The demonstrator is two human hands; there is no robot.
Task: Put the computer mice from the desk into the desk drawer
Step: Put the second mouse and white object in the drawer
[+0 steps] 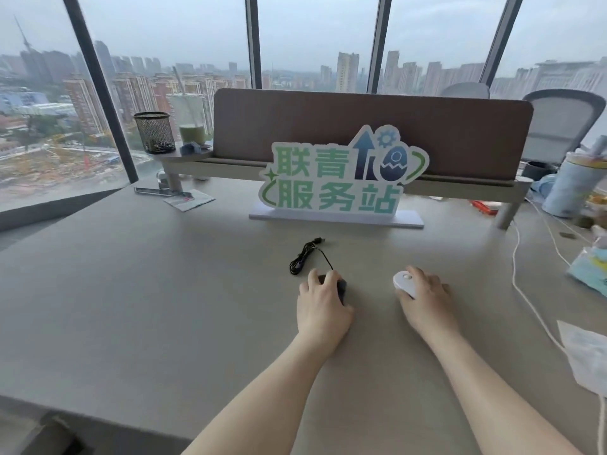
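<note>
A black wired mouse (341,288) lies on the beige desk (164,290), mostly covered by my left hand (323,305), whose fingers wrap over it. Its black cable (303,254) lies bundled just behind, ending in a plug. To the right, a white mouse (404,283) sits under the thumb and fingers of my right hand (427,305), which grips it from the right side. Both mice rest on the desk surface. No drawer is in view.
A green and white sign (341,178) on a base stands behind the mice, in front of a brown divider panel (361,126). A white cable (519,274), a tissue pack (591,270) and cups crowd the right edge. A mesh pen holder (154,131) stands far left.
</note>
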